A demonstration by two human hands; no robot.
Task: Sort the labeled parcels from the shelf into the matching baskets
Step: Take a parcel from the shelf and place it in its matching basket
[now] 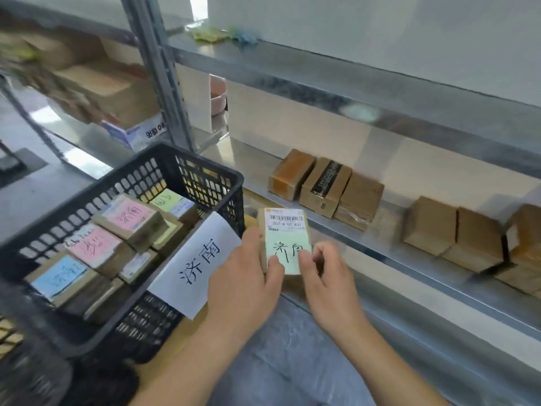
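Basket: black mesh basket (205, 183) on my left, standing in front of the shelf upright, its near corner just beside my left hand.
Basket load: parcels lie flat inside, labels up; one with a blue label (58, 276) nearest me, two with pink labels (93, 244) (131, 215) behind it, one with a green label (167, 200) at the far side.
Sign: white paper sign (199, 262) hangs on the basket's right wall, hand-lettered in black with 济南.
Left hand: my left hand (246, 276) grips the parcel's left edge, thumb curled onto the lower left of its label.
Parcel: small parcel (285, 230) held up between both hands, just right of the sign, in front of the lower shelf; its pale green label shows a barcode on top and 济南 written below, the same characters as the sign.
Right hand: my right hand (328, 276) pinches the parcel's lower right corner, thumb on the label, fingers curled behind.
Shelf: metal shelf (439, 276) runs to the right; three brown boxes (325, 186) sit together behind the parcel, more boxes (453, 232) farther right, touching each other.
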